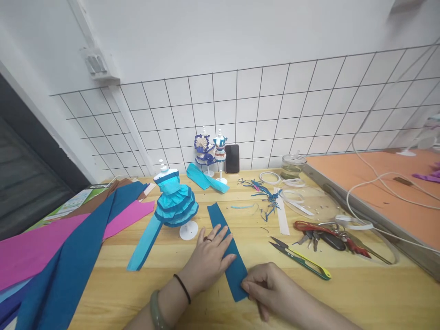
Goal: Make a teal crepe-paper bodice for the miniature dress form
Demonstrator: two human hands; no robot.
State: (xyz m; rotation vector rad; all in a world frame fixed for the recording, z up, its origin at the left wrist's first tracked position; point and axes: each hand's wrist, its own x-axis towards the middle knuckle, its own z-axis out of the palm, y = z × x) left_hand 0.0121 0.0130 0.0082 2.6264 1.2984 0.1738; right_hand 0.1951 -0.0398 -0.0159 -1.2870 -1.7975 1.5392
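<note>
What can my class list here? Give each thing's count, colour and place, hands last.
blue strip: 1, dark, front centre
folded strips: 2, turquoise, left and back
large dress form: 1, turquoise, left
small dress forms: 2, blue, white, back
phone: 1, black, back
sheets: several, blue, pink, brown, left
scraps: many, blue, right
bands: several, white, right
jar: 1, clear, back right
snips: 1, green, yellow, right
keys: several, metallic, right
cable: at least 1, white, right
surface: 1, orange, right
wall grid: 1, dark, back
wall box: 1, white, upper left
table: 1, pale wood, foreground
left hand: 1, flat on blue strip
right hand: 1, pinching its near end
</note>
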